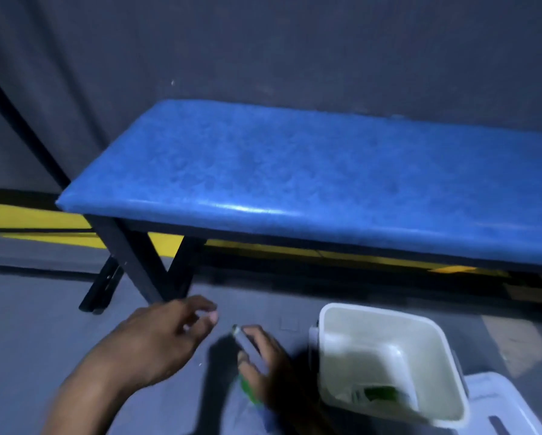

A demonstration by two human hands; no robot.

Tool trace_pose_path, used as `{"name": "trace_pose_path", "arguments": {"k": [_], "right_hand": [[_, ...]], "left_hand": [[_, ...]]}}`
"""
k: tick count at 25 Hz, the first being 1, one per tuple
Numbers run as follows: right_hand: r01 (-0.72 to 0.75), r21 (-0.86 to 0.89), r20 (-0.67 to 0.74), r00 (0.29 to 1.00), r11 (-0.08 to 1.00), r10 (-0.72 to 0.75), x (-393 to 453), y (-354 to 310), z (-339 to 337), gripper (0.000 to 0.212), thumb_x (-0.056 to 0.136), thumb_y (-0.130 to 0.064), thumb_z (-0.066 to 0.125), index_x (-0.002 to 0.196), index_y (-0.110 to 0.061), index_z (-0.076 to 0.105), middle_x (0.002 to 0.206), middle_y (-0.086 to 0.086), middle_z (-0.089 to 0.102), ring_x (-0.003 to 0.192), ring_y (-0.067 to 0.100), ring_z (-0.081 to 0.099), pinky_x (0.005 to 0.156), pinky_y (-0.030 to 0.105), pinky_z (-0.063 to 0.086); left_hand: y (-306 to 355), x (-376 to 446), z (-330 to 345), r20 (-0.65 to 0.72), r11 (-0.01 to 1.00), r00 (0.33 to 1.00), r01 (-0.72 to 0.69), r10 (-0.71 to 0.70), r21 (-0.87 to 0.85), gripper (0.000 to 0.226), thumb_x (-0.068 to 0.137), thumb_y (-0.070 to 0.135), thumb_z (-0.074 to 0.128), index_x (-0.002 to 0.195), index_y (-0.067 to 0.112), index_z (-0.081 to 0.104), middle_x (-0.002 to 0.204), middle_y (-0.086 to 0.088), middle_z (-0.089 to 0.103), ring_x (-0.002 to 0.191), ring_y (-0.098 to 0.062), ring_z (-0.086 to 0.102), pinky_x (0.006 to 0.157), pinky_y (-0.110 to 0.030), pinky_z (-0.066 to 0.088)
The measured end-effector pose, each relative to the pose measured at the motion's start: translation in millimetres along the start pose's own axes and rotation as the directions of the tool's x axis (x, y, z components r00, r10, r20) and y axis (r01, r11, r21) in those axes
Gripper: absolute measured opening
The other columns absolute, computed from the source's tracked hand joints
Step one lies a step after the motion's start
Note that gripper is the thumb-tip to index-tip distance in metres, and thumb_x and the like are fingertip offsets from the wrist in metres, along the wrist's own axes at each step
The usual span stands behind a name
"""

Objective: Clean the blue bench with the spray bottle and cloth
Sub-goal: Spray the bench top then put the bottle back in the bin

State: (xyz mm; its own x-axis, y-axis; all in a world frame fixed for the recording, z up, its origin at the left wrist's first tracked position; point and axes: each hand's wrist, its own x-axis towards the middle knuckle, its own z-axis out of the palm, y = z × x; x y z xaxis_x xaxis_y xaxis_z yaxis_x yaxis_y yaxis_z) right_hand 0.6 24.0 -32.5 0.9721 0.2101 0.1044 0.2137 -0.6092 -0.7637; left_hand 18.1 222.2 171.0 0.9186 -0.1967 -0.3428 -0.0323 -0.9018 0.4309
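The blue bench (310, 180), padded on top with dark metal legs, fills the middle of the head view against a dark wall. Low in front of it, my right hand (266, 368) grips the spray bottle (247, 342); its dark nozzle points up and left, and a green part shows below my fingers. A pale bluish cloth (247, 412) seems to lie under that hand, blurred. My left hand (166, 337) hovers just left of the bottle with fingers loosely spread, holding nothing.
A white plastic bin (385, 318) stands on the floor at lower right with green-and-white scraps inside. A white plastic object (498, 409) sits in the bottom right corner. A yellow stripe (28, 216) runs along the wall base behind the bench.
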Motion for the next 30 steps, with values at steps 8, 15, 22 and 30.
{"name": "trace_pose_path", "arguments": {"k": [8,15,22,30], "right_hand": [[0.11,0.054,-0.033,0.994,0.992,-0.108,-32.8,-115.4,-256.9,0.019,0.098,-0.025,0.059,0.115,-0.032,0.066,0.107,-0.007,0.071,0.092,0.002,0.066,0.084,0.024,0.052],[-0.213,0.089,-0.201,0.953,0.973,0.227,62.0,-134.5,-409.9,0.029,0.076,-0.042,0.064,0.099,-0.028,0.073,0.091,-0.001,0.08,0.095,0.02,0.077,0.101,0.051,0.053],[-0.419,-0.25,-0.162,0.907,0.873,0.389,122.0,-112.7,-414.3,0.033,0.076,-0.046,0.074,0.077,-0.013,0.076,0.066,-0.016,0.074,0.069,0.007,0.068,0.081,0.03,0.054],[-0.414,0.239,-0.026,0.902,0.878,0.432,101.2,-105.1,-421.5,0.01,0.097,-0.014,0.067,0.106,-0.009,0.067,0.082,0.017,0.066,0.075,0.023,0.066,0.076,0.036,0.062]], "left_hand": [[137.1,49.4,-104.2,-0.564,0.811,0.71,-0.574,0.422,-0.117,0.046,0.092,0.062,0.041,0.132,0.046,0.057,0.127,0.025,0.066,0.121,0.002,0.059,0.102,-0.034,0.048],[167.6,166.0,-55.4,-0.311,0.919,0.876,-0.294,0.369,0.264,0.066,0.09,0.074,0.02,0.151,0.049,0.025,0.168,0.014,0.01,0.155,-0.012,0.0,0.118,-0.066,-0.004],[164.6,169.7,-46.7,-0.372,0.932,0.863,-0.259,0.34,0.253,0.067,0.088,0.074,0.017,0.151,0.05,0.022,0.167,0.016,0.013,0.155,-0.01,0.002,0.12,-0.059,-0.004],[163.5,172.0,-43.1,-0.403,0.937,0.852,-0.253,0.333,0.239,0.067,0.088,0.075,0.017,0.15,0.051,0.024,0.166,0.018,0.016,0.154,-0.008,0.003,0.121,-0.056,-0.006]]}}
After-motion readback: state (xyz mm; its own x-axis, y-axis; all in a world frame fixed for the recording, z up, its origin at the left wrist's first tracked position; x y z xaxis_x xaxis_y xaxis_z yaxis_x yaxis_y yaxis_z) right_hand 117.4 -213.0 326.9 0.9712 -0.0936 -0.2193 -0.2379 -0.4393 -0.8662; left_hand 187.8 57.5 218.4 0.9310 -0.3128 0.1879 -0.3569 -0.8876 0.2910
